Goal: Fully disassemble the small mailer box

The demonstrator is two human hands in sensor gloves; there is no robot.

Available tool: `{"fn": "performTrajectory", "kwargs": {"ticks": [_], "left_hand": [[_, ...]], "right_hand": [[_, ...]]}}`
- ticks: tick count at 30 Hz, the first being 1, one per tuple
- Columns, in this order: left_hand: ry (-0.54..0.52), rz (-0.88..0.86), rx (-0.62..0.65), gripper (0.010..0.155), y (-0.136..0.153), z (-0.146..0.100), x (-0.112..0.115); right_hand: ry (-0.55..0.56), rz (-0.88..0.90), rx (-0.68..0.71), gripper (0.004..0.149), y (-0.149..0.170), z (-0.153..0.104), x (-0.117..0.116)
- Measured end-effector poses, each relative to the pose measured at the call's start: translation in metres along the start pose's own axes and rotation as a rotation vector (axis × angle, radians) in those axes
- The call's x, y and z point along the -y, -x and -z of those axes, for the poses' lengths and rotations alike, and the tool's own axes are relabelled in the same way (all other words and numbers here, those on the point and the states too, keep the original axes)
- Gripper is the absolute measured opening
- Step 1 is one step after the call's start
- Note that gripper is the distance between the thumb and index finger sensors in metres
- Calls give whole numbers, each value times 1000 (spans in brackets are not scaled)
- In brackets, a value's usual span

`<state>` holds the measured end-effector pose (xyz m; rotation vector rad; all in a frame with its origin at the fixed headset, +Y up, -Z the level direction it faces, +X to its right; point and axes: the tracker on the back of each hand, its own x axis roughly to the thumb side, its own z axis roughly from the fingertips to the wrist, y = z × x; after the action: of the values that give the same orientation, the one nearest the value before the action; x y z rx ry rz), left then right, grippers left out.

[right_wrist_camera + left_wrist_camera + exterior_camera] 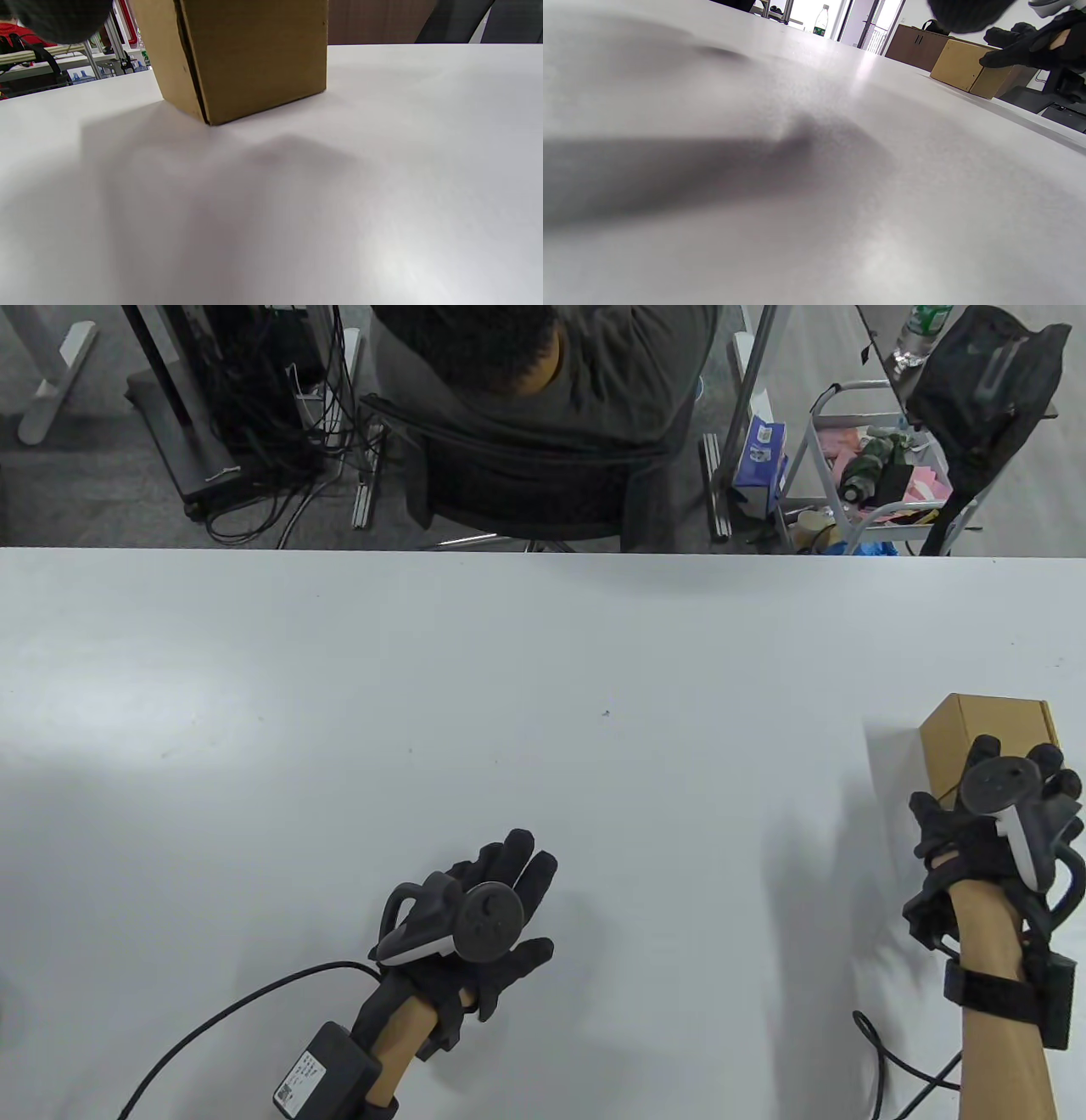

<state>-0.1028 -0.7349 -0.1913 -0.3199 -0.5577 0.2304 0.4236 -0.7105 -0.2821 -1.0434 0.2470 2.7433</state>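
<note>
A small brown cardboard mailer box (950, 746) stands closed on the white table (543, 687) near the right edge. My right hand (1018, 793) lies over its near top, with fingers spread on the box and holding it. The box fills the top of the right wrist view (254, 55), sitting on the table. The left wrist view shows the box (961, 65) far off with my right hand's fingers (1014, 53) on it. My left hand (501, 903) is at the bottom centre, fingers stretched out, palm down, holding nothing.
The table's far edge (543, 551) runs across the table view. Behind it a person sits in a chair (526, 475). A cart with clutter (874, 466) stands at the back right. Glove cables (221, 1018) trail off the near edge.
</note>
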Motion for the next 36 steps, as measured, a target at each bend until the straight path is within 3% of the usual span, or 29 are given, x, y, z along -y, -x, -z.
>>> {"fn": "performTrajectory", "kwargs": {"ticks": [5, 14, 17, 19, 22, 24, 36], "left_hand": [[34, 6, 14, 86, -3, 2, 5], [24, 73, 13, 86, -11, 0, 3], [23, 77, 11, 86, -11, 0, 4], [24, 80, 8, 86, -11, 0, 3], [30, 64, 4, 86, -10, 1, 3], [29, 69, 7, 86, -10, 1, 3], [36, 64, 6, 86, -10, 2, 4]], "right_hand": [[-30, 55, 13, 83, -8, 28, 9], [10, 52, -6, 82, -28, 68, 27], [6, 74, -33, 82, -25, 78, 25], [-55, 94, -46, 80, -18, 85, 13], [0, 126, -27, 80, -16, 85, 14], [-23, 25, -27, 80, -16, 85, 15], [0, 69, -23, 83, -17, 86, 17]]}}
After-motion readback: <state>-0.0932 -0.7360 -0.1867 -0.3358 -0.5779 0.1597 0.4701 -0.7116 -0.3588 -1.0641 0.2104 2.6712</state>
